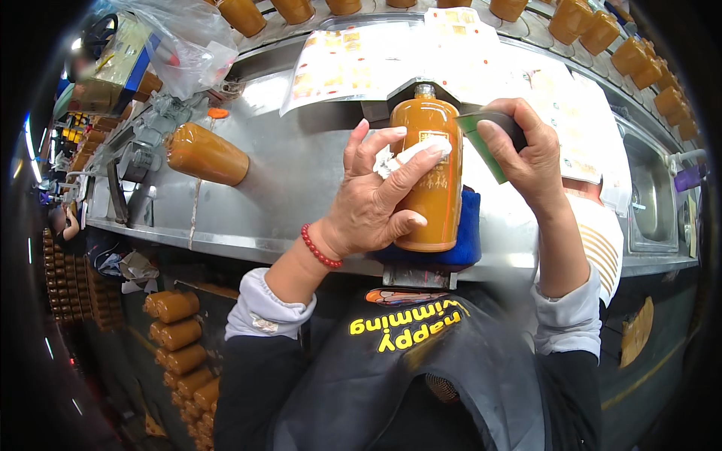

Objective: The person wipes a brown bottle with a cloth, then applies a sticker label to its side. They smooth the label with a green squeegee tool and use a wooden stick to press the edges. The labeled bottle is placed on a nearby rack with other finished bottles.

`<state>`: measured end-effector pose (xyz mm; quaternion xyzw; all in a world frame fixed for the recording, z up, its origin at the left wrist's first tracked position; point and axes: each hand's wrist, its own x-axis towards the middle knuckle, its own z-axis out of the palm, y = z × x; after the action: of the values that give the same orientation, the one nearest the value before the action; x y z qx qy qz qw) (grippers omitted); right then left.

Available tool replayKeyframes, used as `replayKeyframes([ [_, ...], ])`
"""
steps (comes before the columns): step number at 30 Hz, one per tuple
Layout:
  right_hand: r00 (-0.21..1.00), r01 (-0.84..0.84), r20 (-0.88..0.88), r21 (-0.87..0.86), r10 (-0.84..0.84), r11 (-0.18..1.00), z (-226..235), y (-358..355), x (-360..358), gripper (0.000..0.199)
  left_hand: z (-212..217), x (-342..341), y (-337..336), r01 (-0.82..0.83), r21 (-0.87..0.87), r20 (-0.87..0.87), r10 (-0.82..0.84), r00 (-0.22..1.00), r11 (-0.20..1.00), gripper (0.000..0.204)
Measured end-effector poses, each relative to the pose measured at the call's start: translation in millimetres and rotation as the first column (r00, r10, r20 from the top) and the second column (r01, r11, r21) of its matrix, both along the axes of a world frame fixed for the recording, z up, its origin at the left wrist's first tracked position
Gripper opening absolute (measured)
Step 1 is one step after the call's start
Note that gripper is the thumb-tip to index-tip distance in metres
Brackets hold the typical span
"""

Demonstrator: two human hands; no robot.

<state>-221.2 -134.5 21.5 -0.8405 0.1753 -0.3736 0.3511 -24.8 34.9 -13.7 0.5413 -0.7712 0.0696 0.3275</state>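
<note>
An amber-brown glazed bottle [427,203] with a clear neck lies in front of me, its neck pointing away, on a blue padded rest [470,225]. A gold label design shows on its upper face. My left hand [368,195], with a red bead bracelet, lies over the bottle's left side and pinches a crumpled white tissue [427,146] against that face. To the right, my right hand [523,146] grips a squeegee [487,150] with a green blade and a dark upper part. The blade's far end is close beside the bottle's upper right edge.
Another amber bottle [207,155] stands on the steel bench at left, near clear glass pieces [162,113] and a plastic bag [184,45]. Printed decal sheets [338,64] cover the back and right. A sink [653,195] is far right. Several bottles line a conveyor [376,19] behind.
</note>
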Motion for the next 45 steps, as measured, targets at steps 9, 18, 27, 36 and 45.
replayKeyframes([
  [9, 0.985, -0.159, -0.052, -0.647, 0.165, 0.746, 2, 16, 7, 0.026, -33, -24, 27, -0.178, -0.036, -0.370, 0.152, 0.916, 0.983, 0.091],
  [18, 0.988, -0.154, -0.006, -0.212, 0.156, 0.965, 7, 1, 17, 0.021, -53, -39, 49, -0.306, 0.025, -0.265, 0.301, 0.916, 0.952, 0.103],
  [27, 0.960, -0.278, -0.187, -0.528, 0.209, 0.802, 27, 24, 23, 0.025, -48, -42, 53, -0.354, 0.007, -0.241, 0.345, 0.907, 0.935, 0.103],
  [36, 0.999, -0.032, -0.018, -0.075, 0.031, 0.997, 7, 10, 17, 0.029, -59, -35, 64, -0.203, -0.072, -0.187, 0.187, 0.964, 0.977, 0.078],
  [45, 0.998, -0.010, 0.063, 0.198, -0.003, 0.980, -24, 33, 5, 0.025, -13, -35, 58, -0.024, -0.136, 0.189, 0.049, 0.981, 0.990, 0.033],
])
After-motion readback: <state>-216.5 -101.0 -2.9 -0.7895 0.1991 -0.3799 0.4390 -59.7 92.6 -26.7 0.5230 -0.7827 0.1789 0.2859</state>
